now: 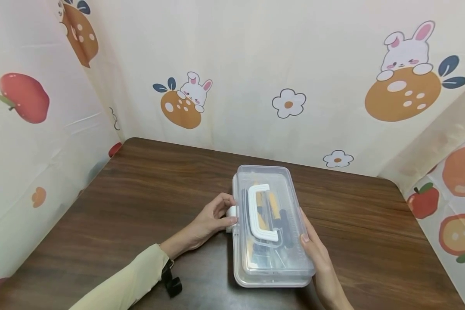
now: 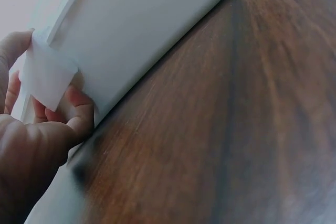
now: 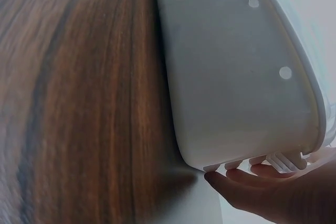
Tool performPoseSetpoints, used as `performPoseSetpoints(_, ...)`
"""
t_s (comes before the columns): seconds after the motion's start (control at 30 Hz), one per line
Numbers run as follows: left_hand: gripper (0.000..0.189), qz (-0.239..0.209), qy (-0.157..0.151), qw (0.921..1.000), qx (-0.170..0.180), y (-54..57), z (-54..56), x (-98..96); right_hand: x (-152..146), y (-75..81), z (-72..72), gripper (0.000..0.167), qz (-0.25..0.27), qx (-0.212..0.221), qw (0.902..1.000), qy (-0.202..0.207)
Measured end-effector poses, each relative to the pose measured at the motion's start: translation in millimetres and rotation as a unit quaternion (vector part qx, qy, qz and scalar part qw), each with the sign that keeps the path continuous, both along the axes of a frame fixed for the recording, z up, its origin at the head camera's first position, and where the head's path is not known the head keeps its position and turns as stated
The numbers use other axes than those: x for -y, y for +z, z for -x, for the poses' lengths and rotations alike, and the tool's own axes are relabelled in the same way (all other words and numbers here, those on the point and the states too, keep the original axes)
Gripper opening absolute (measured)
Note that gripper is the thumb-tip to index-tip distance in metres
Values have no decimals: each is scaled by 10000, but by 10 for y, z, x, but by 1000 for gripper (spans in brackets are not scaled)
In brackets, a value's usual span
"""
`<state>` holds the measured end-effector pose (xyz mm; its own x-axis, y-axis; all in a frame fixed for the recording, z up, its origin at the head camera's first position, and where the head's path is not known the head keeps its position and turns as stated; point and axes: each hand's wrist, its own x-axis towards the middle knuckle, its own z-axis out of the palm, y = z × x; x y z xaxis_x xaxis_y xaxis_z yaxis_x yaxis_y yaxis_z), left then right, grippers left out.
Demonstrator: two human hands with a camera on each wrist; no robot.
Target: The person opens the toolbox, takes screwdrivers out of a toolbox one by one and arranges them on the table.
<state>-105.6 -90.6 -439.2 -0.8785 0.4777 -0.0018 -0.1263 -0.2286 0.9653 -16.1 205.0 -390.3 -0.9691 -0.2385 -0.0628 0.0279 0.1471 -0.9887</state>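
A clear-lidded toolbox (image 1: 273, 262) with a white carry handle (image 1: 254, 215) lies on the table, its lid down. Yellow and dark tools (image 1: 284, 228) show through the lid, too blurred to name. At its left side my left hand (image 1: 211, 219) pinches the white latch (image 1: 231, 212) between thumb and curled fingers. Seen from the left wrist, the latch (image 2: 50, 74) stands out from the box wall (image 2: 131, 19). My right hand (image 1: 319, 258) rests along the opposite side, thumb at the lid's edge. From the right wrist, its fingers (image 3: 236, 184) touch the box side near a white hinge piece (image 3: 283, 162).
The dark wooden table (image 1: 151, 181) extends on both sides of the box. A patterned curtain (image 1: 240, 51) hangs behind and beside the table. A black strap (image 1: 170, 280) hangs from my left wrist beneath the pale sleeve (image 1: 128, 280).
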Motion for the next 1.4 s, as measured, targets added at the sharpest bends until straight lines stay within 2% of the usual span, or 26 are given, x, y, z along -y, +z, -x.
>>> performPoseSetpoints(0.23,36,-33,82,10000,16,-10,-3,3,-2,6,6,56,-19,-72,10000,24)
performPoseSetpoints(0.33,37,50,120,9998,-119,-6,-2,0,-7,9,1,56,-40,-75,10000,24)
performPoseSetpoints(0.4,36,234,180,9988,-395,-9,7,4,-4,6,-6,56,-43,-54,10000,-12)
performPoseSetpoints(0.47,35,601,267,9949,-765,18,-8,21,-3,2,-16,56,-41,-89,9999,47)
performPoseSetpoints(0.53,34,1255,292,9834,-1281,80,-45,65,2,-14,-31,56,-40,-99,9999,91)
performPoseSetpoints(0.57,35,1696,278,9722,-1590,123,-69,93,3,-19,-40,57,-39,-123,9998,124)
performPoseSetpoints(0.6,36,2201,248,9555,-1950,178,-97,122,1,-23,-47,57,-41,-143,9998,161)
performPoseSetpoints(0.63,38,2706,216,9335,-2343,245,-127,147,0,-24,-53,57,-58,-151,9997,177)
performPoseSetpoints(0.67,40,3164,193,9076,-2753,305,-149,169,-3,-20,-57,57,-63,-155,9997,191)
performPoseSetpoints(0.73,43,3909,268,8464,-3608,414,-172,195,-15,-4,-51,58,-65,-187,9996,222)
performPoseSetpoints(0.77,45,4157,314,8198,-3927,460,-172,198,-19,8,-44,58,-63,-187,9996,220)
performPoseSetpoints(0.8,46,4309,357,7992,-4175,498,-169,199,-23,20,-36,57,-58,-188,9996,224)
performPoseSetpoints(0.83,46,4378,383,7863,-4343,526,-166,199,-27,28,-29,57,-51,-185,9995,234)
performPoseSetpoints(0.9,47,4395,389,7728,-4562,554,-151,205,-28,39,-18,57,-66,-185,9995,234)
performPoseSetpoints(0.97,47,4353,334,7659,-4720,571,-138,216,-29,43,-18,57,-83,-178,9995,227)
performPoseSetpoints(1.0,47,4328,324,7598,-4841,574,-136,224,-28,43,-19,57,-93,-156,9996,217)
performPoseSetpoints(1.17,42,4253,410,7104,-5592,588,-105,261,-17,54,-8,56,-157,-73,9997,160)
performPoseSetpoints(1.2,41,4241,425,7031,-5692,585,-97,264,-16,57,-5,56,-165,-75,9997,150)
performPoseSetpoints(1.27,39,4220,434,6949,-5806,572,-81,265,-17,56,0,56,-178,-97,9997,139)
performPoseSetpoints(1.4,37,4183,365,6958,-5828,532,-55,264,-19,55,-1,55,-238,39,9997,66)
